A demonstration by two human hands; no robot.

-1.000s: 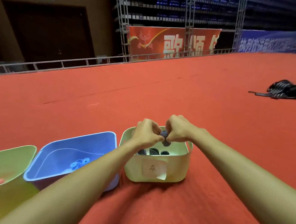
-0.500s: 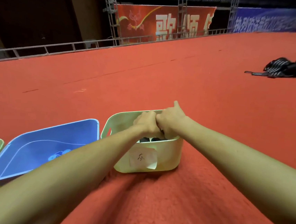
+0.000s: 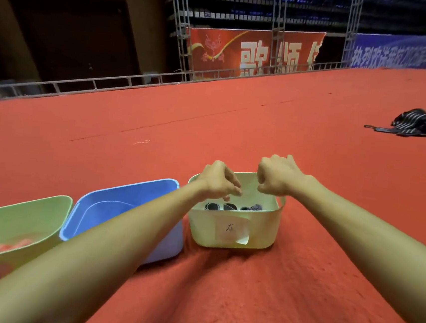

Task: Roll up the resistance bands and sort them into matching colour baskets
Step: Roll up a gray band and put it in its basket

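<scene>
Here, red carpet [image 3: 261,129], cream basket [image 3: 264,234], metal railing [image 3: 84,83], red banner [image 3: 253,52]

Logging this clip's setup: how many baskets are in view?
3: green basket at the left edge, partly cut off, so more may lie beyond; blue basket beside it; cream basket rightmost.

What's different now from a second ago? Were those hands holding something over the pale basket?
Yes. A second ago both hands pinched one dark rolled band above the cream basket, then dipped into it. Now the left hand and right hand have lifted, parted and hold nothing; the roll apparently lies among the dark rolls inside. The blue basket and green basket stay put.
</scene>
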